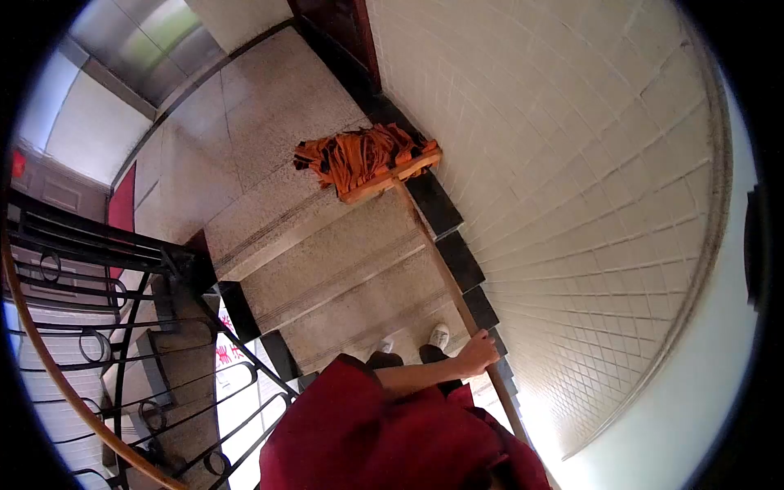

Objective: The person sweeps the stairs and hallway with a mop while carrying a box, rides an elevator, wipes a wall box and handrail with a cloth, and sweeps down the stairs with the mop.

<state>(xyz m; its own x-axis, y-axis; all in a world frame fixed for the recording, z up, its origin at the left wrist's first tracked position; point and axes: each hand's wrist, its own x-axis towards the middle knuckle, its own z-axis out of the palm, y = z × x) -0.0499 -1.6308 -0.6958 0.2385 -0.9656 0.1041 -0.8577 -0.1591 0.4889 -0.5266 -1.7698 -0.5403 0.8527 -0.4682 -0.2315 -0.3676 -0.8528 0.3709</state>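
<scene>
My left hand (478, 354) is closed around the long wooden handle of a mop (442, 263). The forearm crosses in front of my body from the left. At the far end of the handle, the mop head (357, 157) of orange-brown cloth strips lies on the landing by its edge with the steps. Its wooden crossbar (371, 189) reaches close to the dark wall border. The near end of the handle runs down past my red clothing (367, 441). My right hand does not show.
My shoes (439, 335) stand on the stone steps (327, 265). A white tiled wall (563, 204) rises on the right. On the left is a black metal railing (122, 327) with a wooden handrail (61, 380). Metal doors (151, 41) stand beyond the landing (269, 98).
</scene>
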